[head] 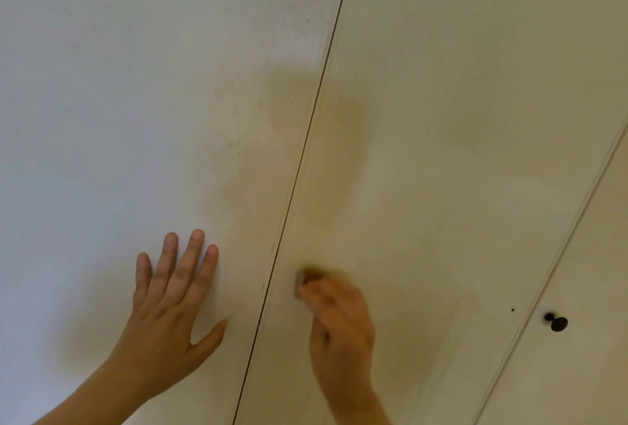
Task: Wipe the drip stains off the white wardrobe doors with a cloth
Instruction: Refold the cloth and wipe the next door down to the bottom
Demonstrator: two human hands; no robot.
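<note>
Two white wardrobe doors fill the view, split by a thin dark gap. My left hand lies flat on the left door, fingers straight and spread. On the right door, just right of the gap, my right hand grips a small greyish cloth; only a corner shows past the fingertips, and hand and cloth are blurred. Faint yellowish marks run beside the gap on the left door's edge.
A dark round knob sticks out of a further panel at the lower right, beyond a second seam. A tiny dark spot sits left of the knob.
</note>
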